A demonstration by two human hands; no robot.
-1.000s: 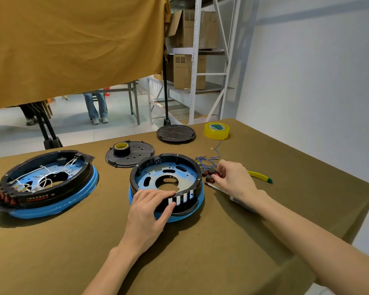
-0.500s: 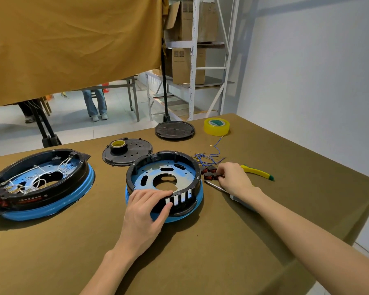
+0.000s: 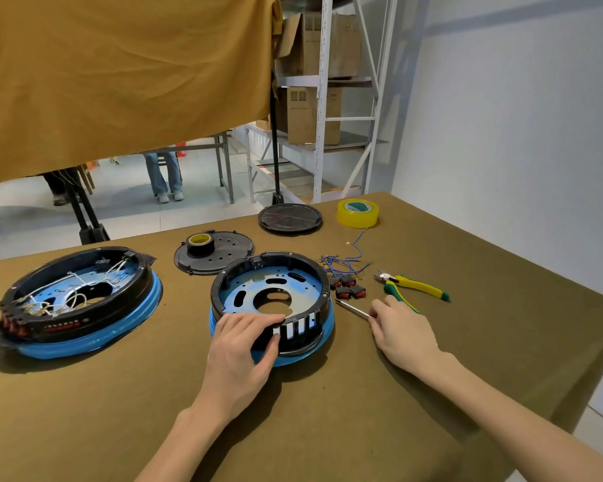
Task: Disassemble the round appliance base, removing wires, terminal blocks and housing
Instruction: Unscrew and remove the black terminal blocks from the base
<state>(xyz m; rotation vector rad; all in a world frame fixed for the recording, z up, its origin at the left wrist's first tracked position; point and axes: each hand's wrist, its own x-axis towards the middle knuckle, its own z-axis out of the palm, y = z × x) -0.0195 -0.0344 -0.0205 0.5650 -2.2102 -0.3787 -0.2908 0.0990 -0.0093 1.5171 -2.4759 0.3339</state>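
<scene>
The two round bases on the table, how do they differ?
The left base is full of white wires, with red switches along its near edge; the middle base is stripped to its bare blue plate, with empty slots there. The left base looks larger and lies untouched; the left hand grips the middle base's rim. Both have a black ring on a blue rim.

Bright, even daylight; soft shadows fall toward 6 o'clock beneath the hands and round parts on the counter (image 3: 467, 342). Sharp focus throughout, wide-angle bending at the edges.
</scene>
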